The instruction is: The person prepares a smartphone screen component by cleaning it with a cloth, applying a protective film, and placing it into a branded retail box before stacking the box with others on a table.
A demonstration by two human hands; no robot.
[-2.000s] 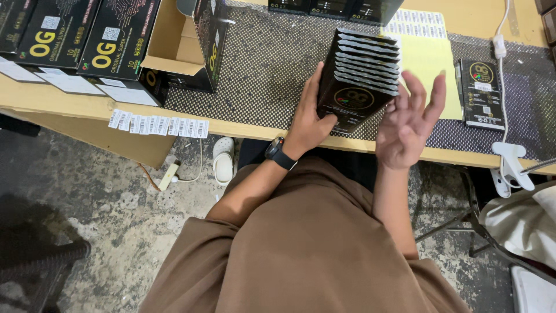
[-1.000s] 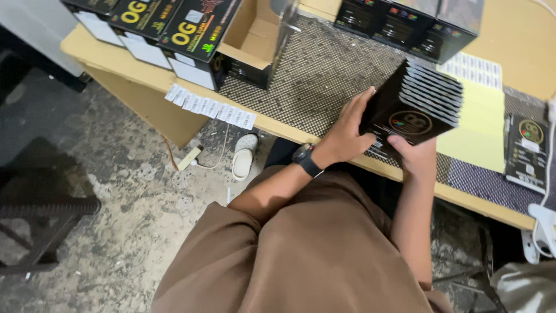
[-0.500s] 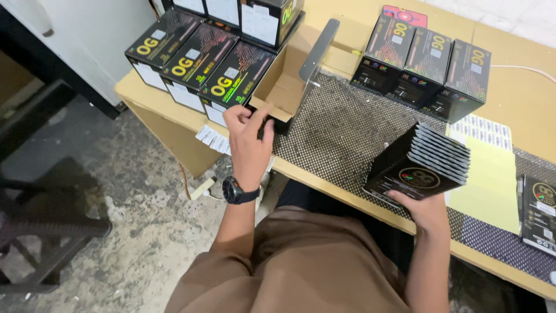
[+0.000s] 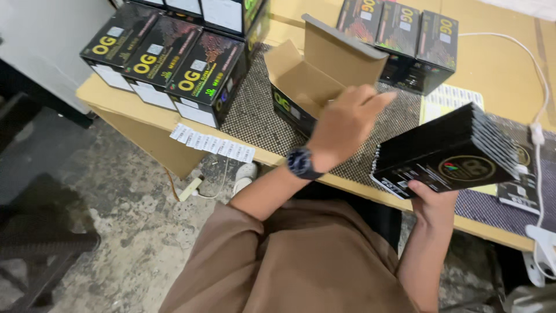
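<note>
Our table (image 4: 498, 69) carries shut black boxes at ten o'clock (image 4: 168, 58) and twelve o'clock (image 4: 405, 40), with the open carton (image 4: 315, 81) between them, lid flap up. At three o'clock our right hand (image 4: 434, 206) grips the stack of flat black packs (image 4: 449, 153) from beneath, fingers curled around its near end. Our left hand (image 4: 341, 124) hovers just beside the carton's mouth, fingers loosely spread and holding nothing.

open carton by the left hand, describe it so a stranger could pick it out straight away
On the wooden table, find the dark dotted mat. The open carton stands at its middle, just beyond the left hand. Unlike the sealed black boxes around it, its lid stands up, showing a bare brown inside.
</note>
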